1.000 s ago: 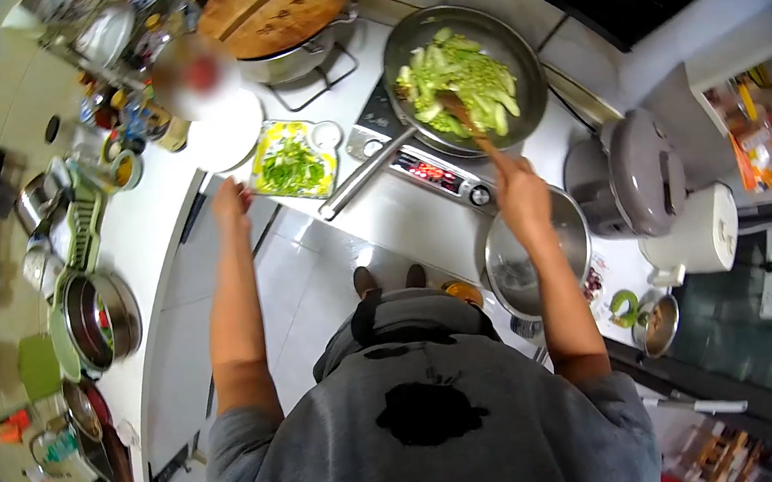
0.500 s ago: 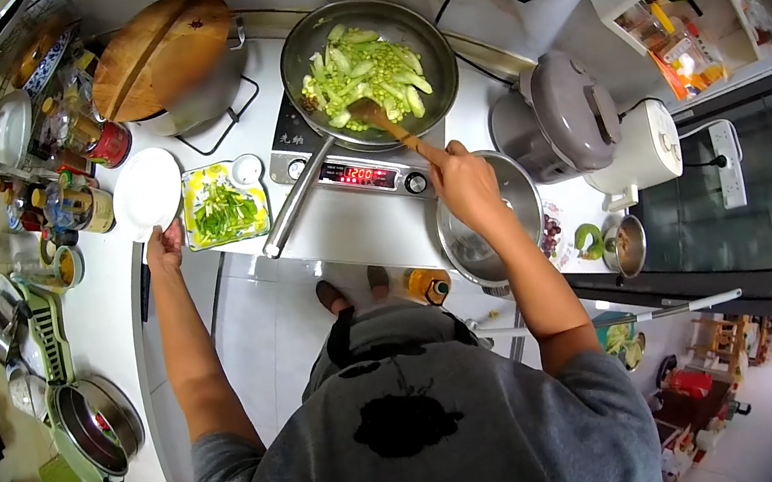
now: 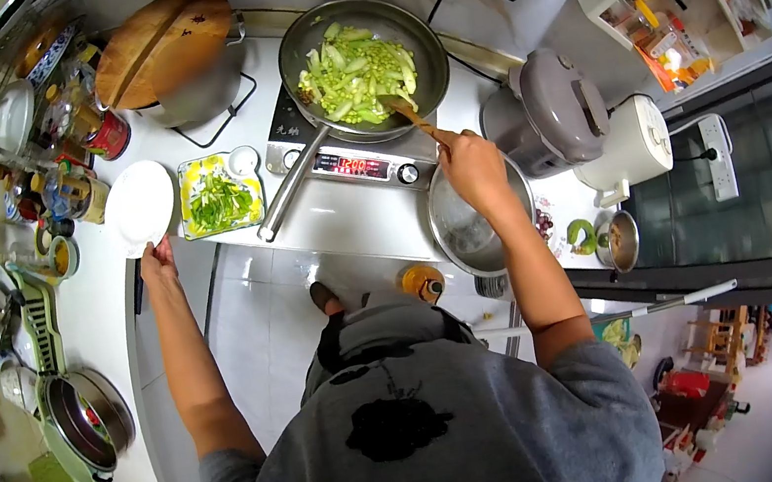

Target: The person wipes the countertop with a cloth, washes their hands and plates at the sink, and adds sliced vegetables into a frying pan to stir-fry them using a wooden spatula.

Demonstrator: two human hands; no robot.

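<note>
My right hand is closed round the handle of a wooden spatula. The spatula's blade is partly hidden among sliced green vegetables in a dark frying pan, at the near right side of the heap. Under the pan stands an induction cooker with a lit red display. At the left, my left hand pinches the near rim of a white plate that bears no food. Beside the plate lies a yellow-patterned tray with chopped greens and a small white dish.
A steel bowl sits below my right forearm, near a grey cooker and a white kettle. The pan's handle juts toward me. Bottles and a wood-lidded pot stand at the left.
The spatula has moved right within the pan, shifting the vegetables. My left hand has drawn the plate slightly left and toward me. One of my feet has gone out of sight.
</note>
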